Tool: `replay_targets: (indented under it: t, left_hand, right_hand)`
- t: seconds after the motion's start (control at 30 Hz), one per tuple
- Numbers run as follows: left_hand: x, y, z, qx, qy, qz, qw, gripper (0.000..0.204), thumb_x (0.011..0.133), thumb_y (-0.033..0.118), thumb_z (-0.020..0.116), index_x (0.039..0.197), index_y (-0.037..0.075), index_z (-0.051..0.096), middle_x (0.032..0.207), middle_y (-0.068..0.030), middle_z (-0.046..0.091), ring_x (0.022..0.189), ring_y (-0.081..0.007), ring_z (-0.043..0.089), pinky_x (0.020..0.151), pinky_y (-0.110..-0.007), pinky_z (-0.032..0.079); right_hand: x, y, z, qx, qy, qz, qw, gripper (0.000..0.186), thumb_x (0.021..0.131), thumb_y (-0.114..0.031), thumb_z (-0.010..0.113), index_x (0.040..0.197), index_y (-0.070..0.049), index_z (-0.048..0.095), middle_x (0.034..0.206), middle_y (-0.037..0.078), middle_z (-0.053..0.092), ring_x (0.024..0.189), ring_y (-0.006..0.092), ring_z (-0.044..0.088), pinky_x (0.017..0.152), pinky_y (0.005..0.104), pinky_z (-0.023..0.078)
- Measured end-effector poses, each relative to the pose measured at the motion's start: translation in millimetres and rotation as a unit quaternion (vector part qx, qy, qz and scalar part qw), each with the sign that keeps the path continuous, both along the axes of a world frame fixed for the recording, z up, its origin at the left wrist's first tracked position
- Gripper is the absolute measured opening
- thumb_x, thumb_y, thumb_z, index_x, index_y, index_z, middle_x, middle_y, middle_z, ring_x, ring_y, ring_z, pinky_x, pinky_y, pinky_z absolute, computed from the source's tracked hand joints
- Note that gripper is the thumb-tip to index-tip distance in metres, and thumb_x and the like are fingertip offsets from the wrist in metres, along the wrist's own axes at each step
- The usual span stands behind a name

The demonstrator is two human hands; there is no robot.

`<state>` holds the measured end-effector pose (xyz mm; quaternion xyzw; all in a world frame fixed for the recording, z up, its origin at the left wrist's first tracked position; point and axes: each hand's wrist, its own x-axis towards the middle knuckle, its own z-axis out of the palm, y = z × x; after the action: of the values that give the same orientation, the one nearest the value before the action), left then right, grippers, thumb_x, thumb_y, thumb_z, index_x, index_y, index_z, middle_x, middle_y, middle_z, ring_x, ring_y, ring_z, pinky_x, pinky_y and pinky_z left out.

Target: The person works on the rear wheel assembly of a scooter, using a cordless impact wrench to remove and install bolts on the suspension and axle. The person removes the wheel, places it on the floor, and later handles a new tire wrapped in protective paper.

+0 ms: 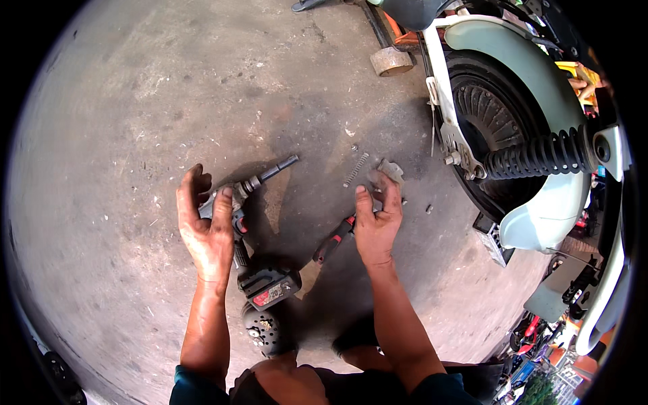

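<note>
showing spread fingers (185, 197), left hand (208, 236) hung by the drill (240, 224) and right hand (378, 233) by a grey piece (393, 167); spring (356, 169) lay loose, wheel (489, 115) looked mounted.

Grey-brown concrete floor (115, 202), scuffed, stained, brightly lit, shadowed near middle

One power tool (250, 185) with one battery pack (268, 286) shows beside and below the fingers of the left hand (209, 236), one of two hands. Near the fingers of the right hand (378, 229) are one coil spring (356, 170) up and left, one flat grey piece (391, 169) at the tips, three small bits (354, 147) (404, 201) (429, 209) scattered about, and one red-and-black-handled tool (332, 243) below left. Well right of those fingers stand one wheel (487, 116) and one shock absorber (536, 156).
</note>
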<state>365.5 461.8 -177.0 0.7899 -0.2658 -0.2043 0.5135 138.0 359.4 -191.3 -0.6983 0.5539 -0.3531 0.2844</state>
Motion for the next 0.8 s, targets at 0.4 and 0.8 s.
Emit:
replay_targets:
  t: [0.4,0.8]
  left_hand:
    - [-30,91,-59,0.045,0.32,0.005,0.946,0.038,0.068,0.0,0.074,0.101,-0.003,0.056,0.085,-0.0071,0.061,0.07,-0.0163,0.059,0.064,-0.031,0.051]
    - [-87,93,22,-0.028,0.472,-0.093,0.876,0.034,0.07,0.003,0.064,0.103,-0.005,0.058,0.074,-0.0091,0.062,0.062,-0.0187,0.06,0.06,-0.03,0.05]
  right_hand:
    - [38,44,-11,0.49,-0.322,-0.085,0.806,0.044,0.093,-0.037,0.064,0.121,-0.004,0.055,0.102,0.009,0.066,0.088,0.0165,0.065,0.07,0.0285,0.051]
    - [98,27,3,0.506,-0.602,-0.176,0.593,0.026,0.099,-0.033,0.054,0.085,-0.012,0.047,0.068,0.0,0.044,0.058,0.0173,0.046,0.061,0.0415,0.048]
